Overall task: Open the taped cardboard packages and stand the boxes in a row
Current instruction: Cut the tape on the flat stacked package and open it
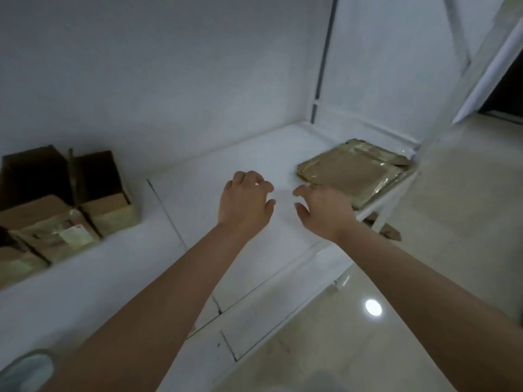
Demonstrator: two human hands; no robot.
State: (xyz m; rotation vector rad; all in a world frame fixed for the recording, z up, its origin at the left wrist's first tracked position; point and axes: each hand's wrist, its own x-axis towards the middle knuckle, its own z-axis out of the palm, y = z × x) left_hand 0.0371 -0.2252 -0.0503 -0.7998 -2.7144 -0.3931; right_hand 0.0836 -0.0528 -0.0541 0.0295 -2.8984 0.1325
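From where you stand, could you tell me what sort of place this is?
Probably a packing or storage corner: opened brown cardboard boxes and flat taped cardboard packages on a white table, bare white walls.

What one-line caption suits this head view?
Both empty hands reach toward flat taped packages; opened boxes stand left.

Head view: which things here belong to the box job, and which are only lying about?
Job: flat taped packages, opened boxes, left hand, right hand, both holding nothing.
Lying about: cardboard scrap on the floor, round grey object.
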